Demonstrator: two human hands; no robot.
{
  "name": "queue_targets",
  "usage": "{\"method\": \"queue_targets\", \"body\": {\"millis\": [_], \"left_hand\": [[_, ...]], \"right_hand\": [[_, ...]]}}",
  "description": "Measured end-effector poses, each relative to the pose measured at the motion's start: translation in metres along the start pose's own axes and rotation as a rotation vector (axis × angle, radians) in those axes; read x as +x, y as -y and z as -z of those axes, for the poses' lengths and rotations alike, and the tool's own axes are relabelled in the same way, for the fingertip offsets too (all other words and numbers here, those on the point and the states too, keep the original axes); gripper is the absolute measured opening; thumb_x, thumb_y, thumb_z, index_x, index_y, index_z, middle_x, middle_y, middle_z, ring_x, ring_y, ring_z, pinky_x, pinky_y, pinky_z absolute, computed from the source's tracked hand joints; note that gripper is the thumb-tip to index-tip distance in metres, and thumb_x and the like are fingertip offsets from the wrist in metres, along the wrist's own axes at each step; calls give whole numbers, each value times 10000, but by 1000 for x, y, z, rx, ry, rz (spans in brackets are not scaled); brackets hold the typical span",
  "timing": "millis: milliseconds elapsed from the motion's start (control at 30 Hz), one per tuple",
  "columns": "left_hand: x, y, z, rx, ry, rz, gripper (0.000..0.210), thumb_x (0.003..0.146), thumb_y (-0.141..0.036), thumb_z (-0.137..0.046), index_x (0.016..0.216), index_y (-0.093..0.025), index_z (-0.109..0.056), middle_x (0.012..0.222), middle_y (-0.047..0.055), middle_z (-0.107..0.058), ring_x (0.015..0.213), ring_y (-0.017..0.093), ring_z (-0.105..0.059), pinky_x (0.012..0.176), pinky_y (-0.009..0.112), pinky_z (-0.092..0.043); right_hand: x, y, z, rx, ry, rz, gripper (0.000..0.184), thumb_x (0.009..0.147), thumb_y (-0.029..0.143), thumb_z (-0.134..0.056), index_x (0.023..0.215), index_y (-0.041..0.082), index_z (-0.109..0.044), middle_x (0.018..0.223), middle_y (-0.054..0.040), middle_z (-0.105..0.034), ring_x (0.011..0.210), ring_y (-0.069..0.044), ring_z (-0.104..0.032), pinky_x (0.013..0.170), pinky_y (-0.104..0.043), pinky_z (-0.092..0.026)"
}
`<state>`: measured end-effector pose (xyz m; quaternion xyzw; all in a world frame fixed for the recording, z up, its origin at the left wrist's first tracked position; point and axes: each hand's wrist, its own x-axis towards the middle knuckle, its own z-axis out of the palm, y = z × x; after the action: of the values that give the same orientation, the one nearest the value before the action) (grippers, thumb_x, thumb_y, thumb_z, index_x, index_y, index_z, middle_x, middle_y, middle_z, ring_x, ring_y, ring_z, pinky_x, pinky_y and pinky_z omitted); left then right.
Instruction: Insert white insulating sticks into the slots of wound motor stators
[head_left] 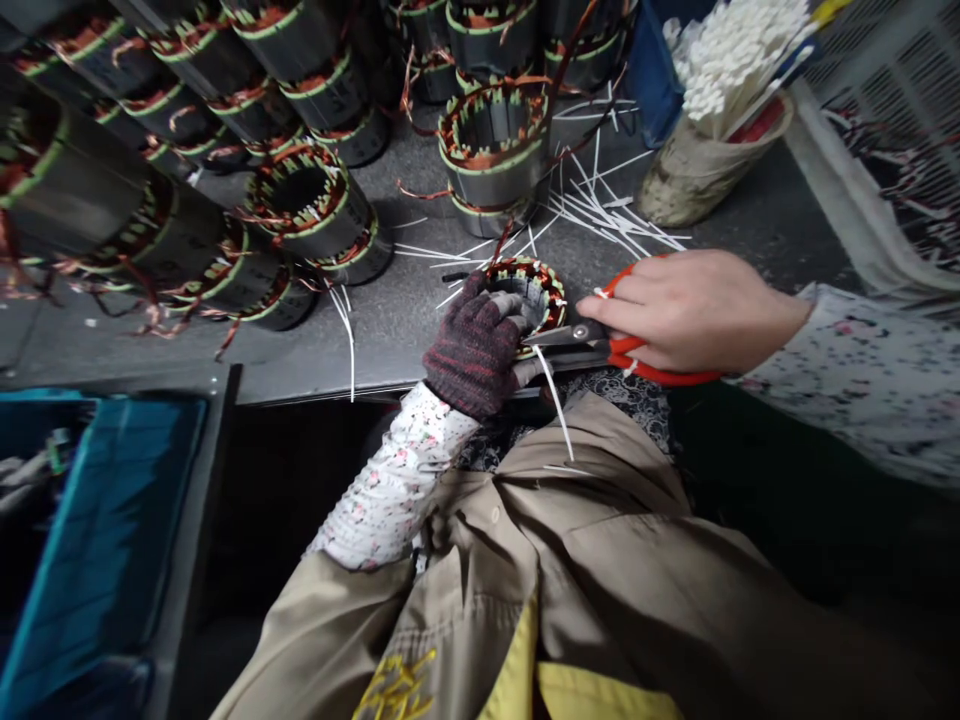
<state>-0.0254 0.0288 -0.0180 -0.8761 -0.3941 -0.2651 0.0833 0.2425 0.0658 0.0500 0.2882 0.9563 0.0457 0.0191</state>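
One stator beside orange-handled scissors

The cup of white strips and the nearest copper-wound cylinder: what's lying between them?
The head view shows loose white strips scattered on the bench between the cup and that cylinder.

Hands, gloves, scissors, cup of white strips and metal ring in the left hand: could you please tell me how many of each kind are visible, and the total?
Hands: 2 (left hand, right hand)
Gloves: 1 (dark glove, left hand)
Scissors: 1 pair
Cup of white strips: 1
Metal ring in the left hand: 1
Total: 6
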Motion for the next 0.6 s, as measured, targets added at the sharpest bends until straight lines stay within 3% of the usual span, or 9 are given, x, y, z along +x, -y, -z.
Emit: {"method": "queue_targets", "body": {"millis": [167,300,400,500,600], "left_hand": [[-2,1,-1,-22,25,25,505,828,-609,-766,1138,-223,-672,1252,83,-716,1242,271,-662,1274,572,-376],[-1,1,2,-30,41,50,451,860,-594,-733,1123,-230,-686,1277,81,-710,1269,274,-651,1273,557,-384],[1,-1,4,-19,78,37,491,860,-617,-726,1148,-221,-694,1212,90,-733,1204,300,-686,1244,604,-402],[4,-4,6,-46,92,54,509,861,-636,-726,1140,-210,-710,1073,93,-762,1129,315,-722,1231,624,-412],[7,-4,9,-131,56,195,472,856,-646,-736,1002,-196,-731,942,97,-775,1167,335,-719,1210,591,-459]], "right_hand": [[-4,-9,-5,65,-50,-79,449,843,341,-627,1276,236,-684,962,-111,-710,911,-293,-572,756,-408,-404],[-1,-5,-7,169,-37,-66,336,803,288,-624,1116,222,-729,809,-101,-683,787,-257,-540,684,-397,-324],[0,-5,-10,297,-48,-136,270,792,327,-636,1033,262,-741,726,-62,-670,720,-234,-535,649,-379,-288],[-5,-12,-21,330,-112,-283,438,808,386,-650,1226,275,-715,891,-85,-752,771,-264,-606,651,-381,-347],[-15,-21,-40,350,-201,-390,676,817,401,-701,1447,183,-589,1185,-228,-736,911,-340,-661,728,-445,-451]]}}
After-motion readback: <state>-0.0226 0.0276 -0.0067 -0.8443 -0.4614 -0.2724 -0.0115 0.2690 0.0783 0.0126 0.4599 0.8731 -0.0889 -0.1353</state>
